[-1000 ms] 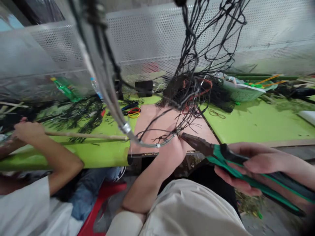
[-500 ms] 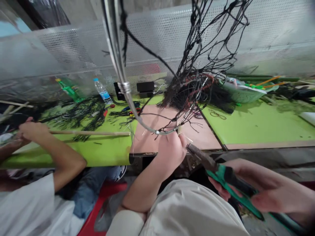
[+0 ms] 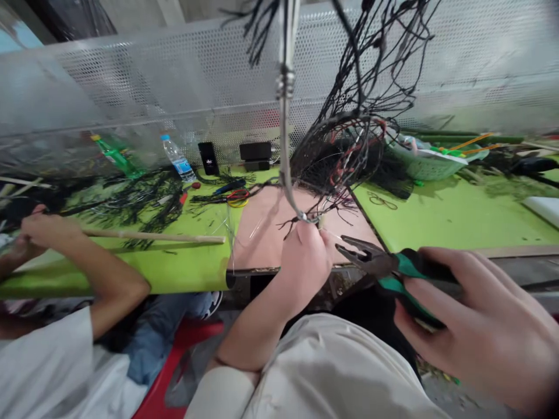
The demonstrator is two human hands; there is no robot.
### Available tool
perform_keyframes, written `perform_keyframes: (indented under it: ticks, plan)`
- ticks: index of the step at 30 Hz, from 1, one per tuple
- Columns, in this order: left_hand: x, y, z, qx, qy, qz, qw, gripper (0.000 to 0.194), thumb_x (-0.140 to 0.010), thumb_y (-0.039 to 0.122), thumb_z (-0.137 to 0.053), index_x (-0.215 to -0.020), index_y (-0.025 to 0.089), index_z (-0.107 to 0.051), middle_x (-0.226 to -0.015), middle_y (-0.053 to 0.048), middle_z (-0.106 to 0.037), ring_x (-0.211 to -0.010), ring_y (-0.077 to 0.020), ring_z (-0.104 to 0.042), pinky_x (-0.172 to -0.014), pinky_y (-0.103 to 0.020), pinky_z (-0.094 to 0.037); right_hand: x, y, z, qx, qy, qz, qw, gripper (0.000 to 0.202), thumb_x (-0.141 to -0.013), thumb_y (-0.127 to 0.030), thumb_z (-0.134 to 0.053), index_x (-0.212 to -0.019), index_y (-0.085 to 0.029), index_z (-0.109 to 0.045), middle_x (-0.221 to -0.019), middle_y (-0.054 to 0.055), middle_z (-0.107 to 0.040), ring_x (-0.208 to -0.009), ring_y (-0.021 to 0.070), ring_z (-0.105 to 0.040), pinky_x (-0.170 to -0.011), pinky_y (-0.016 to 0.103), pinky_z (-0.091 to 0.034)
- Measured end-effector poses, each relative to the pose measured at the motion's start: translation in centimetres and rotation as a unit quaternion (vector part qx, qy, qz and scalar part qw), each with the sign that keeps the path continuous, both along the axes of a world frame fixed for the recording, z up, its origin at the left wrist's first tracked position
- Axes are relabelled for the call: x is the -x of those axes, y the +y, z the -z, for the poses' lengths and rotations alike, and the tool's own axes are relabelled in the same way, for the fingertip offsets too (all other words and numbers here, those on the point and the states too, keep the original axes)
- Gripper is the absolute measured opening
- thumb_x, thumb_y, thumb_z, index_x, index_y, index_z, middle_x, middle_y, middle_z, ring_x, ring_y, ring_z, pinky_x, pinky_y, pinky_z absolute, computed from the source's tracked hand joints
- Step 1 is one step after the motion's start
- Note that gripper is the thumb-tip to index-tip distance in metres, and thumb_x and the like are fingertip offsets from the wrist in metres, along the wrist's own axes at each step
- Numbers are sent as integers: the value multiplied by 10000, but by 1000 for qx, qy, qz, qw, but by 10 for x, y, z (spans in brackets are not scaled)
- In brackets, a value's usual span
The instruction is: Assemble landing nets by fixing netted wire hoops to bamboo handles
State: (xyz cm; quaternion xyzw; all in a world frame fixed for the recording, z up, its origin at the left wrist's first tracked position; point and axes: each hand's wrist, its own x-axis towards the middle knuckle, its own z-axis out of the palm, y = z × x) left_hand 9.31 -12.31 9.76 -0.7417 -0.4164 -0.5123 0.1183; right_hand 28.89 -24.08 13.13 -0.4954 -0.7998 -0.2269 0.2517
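Note:
My left hand (image 3: 305, 250) is closed in a fist in front of me, pinching the lower end of a bent wire frame (image 3: 285, 134). Small wire coils bind the frame's strands. Black knotted netting (image 3: 384, 64) hangs around the frame and rises to the upper right. A thin wire end pokes out on the right side of my fist. In my right hand (image 3: 476, 308) are pliers (image 3: 375, 262) with green and black handles. Their jaws are parted, close to that wire end and apart from my left hand. My left fingers hide the gripped part of the frame.
A pink board (image 3: 262, 233) lies on the green tabletop (image 3: 437, 215). Behind stand a water bottle (image 3: 178, 160), a green bottle (image 3: 116, 157), a phone (image 3: 208, 158) and a basket (image 3: 432, 166). At left, a co-worker's arm (image 3: 109, 262) is beside a bamboo stick (image 3: 152, 235).
The pliers have turned, raised their jaws and now show them parted. The wire frame has swung right and looks more upright. My left hand stays in nearly the same place.

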Motion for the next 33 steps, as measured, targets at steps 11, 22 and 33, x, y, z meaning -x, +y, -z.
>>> perform_keyframes:
  ticks: [11, 22, 33]
  plan:
    - [-6, 3, -2, -69, -14, 8, 997, 157, -960, 124, -392, -1069, 164, -497, -797, -93, -699, -653, -211, -709, -572, -288, -550, 21, 8, -12, -21, -77, 5, 997, 76, -875, -210, -569, -808, -186, -596, -893, 126, -617, -943, 303, -624, -760, 428, -540]
    - [-7, 2, -2, -73, -36, 42, 996, 124, -959, 113, -421, -1045, 161, -496, -757, -66, -670, -691, -192, -721, -600, -260, -570, 21, 6, -16, -26, -120, 5, 992, 85, -902, -189, -579, -818, -182, -592, -856, 99, -642, -921, 283, -625, -790, 416, -519]
    - [-2, 5, 5, -89, -14, 7, 996, 119, -958, 148, -412, -1037, 158, -500, -778, -98, -686, -722, -224, -718, -616, -296, -563, 17, 10, -18, 16, -51, -40, 998, 114, -916, -230, -567, -808, -199, -546, -829, 85, -666, -841, 235, -682, -727, 364, -550]
